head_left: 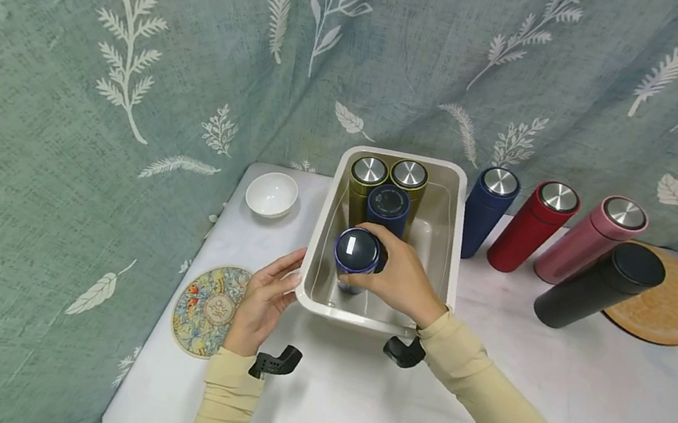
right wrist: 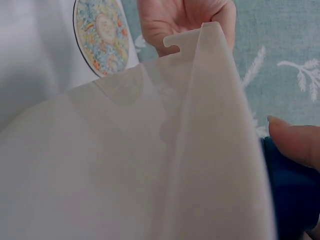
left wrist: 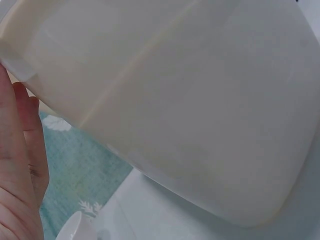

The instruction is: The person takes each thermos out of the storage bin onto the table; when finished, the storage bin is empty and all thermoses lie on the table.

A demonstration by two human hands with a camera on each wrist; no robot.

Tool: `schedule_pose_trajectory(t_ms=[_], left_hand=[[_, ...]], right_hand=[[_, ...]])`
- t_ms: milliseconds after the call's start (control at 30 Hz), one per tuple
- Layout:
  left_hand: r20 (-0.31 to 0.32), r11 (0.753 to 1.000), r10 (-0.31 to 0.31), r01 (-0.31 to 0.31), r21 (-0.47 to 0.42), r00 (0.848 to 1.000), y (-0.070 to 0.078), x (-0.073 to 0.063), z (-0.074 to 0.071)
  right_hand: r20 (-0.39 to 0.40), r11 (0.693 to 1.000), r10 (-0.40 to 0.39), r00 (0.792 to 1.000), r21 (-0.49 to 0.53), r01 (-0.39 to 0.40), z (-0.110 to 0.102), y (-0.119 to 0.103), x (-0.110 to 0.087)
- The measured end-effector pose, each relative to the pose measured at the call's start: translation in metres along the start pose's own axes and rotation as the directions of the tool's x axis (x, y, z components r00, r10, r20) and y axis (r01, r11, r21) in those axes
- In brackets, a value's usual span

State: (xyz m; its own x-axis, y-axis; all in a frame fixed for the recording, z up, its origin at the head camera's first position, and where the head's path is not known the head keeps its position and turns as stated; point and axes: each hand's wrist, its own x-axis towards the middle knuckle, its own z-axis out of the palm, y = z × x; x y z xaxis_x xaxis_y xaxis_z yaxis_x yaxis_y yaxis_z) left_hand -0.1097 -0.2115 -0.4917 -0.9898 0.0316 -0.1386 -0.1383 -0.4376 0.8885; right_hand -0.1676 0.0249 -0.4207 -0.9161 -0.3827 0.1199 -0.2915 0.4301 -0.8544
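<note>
In the head view, my right hand (head_left: 399, 270) grips a blue thermos (head_left: 357, 252) with a glossy dark lid, inside the front left part of a beige plastic bin (head_left: 446, 274). Its thumb and the thermos's blue side also show in the right wrist view. Behind it in the bin stand another blue thermos (head_left: 389, 203) with a dark top and two olive-green thermoses (head_left: 369, 170) with silver lids. My left hand (head_left: 266, 298) touches the bin's left rim near the front corner, fingers mostly straight. The lower part of the held thermos is hidden by the bin wall.
Right of the bin stand a navy thermos (head_left: 489, 210), a red thermos (head_left: 533, 229), a pink thermos (head_left: 589, 242) and a black thermos (head_left: 599, 286). An orange-slice mat (head_left: 676, 305) lies behind them. At left are a white bowl (head_left: 271, 194) and a round patterned mat (head_left: 204, 312).
</note>
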Motion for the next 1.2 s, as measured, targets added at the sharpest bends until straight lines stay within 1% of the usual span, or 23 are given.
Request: schedule_pose_trajectory(t_ms=[133, 267, 433, 533, 800, 1033, 1200], left_hand=[[0.001, 1.0, 0.002, -0.002, -0.003, 1.0, 0.0, 0.0, 0.0], [0.007, 1.0, 0.008, -0.008, -0.006, 1.0, 0.0, 0.0, 0.0], [0.005, 1.0, 0.014, -0.014, -0.01, 1.0, -0.001, -0.001, -0.002], [0.011, 1.0, 0.013, -0.012, -0.009, 1.0, 0.0, -0.001, -0.002], [0.02, 1.0, 0.0, 0.001, -0.023, 1.0, 0.001, -0.001, -0.001], [0.021, 1.0, 0.014, -0.014, -0.021, 1.0, -0.001, 0.0, -0.002], [0.016, 1.0, 0.012, -0.012, -0.016, 1.0, 0.0, 0.0, -0.001]], right_hand=[[-0.036, 1.0, 0.027, 0.999, 0.01, -0.027, -0.001, 0.004, -0.001], [-0.075, 0.997, 0.063, 0.995, 0.046, -0.06, -0.005, 0.007, -0.001], [-0.046, 0.99, 0.088, 0.995, 0.112, -0.082, -0.008, 0.009, -0.003], [-0.043, 0.988, 0.098, 0.994, 0.127, -0.092, -0.009, 0.01, -0.007], [-0.051, 0.985, 0.09, 0.995, 0.154, -0.081, -0.011, 0.015, -0.015], [-0.072, 0.981, 0.1, 0.992, 0.174, -0.086, -0.012, 0.013, -0.022], [-0.095, 0.977, 0.056, 0.994, 0.211, -0.035, -0.015, 0.011, -0.026]])
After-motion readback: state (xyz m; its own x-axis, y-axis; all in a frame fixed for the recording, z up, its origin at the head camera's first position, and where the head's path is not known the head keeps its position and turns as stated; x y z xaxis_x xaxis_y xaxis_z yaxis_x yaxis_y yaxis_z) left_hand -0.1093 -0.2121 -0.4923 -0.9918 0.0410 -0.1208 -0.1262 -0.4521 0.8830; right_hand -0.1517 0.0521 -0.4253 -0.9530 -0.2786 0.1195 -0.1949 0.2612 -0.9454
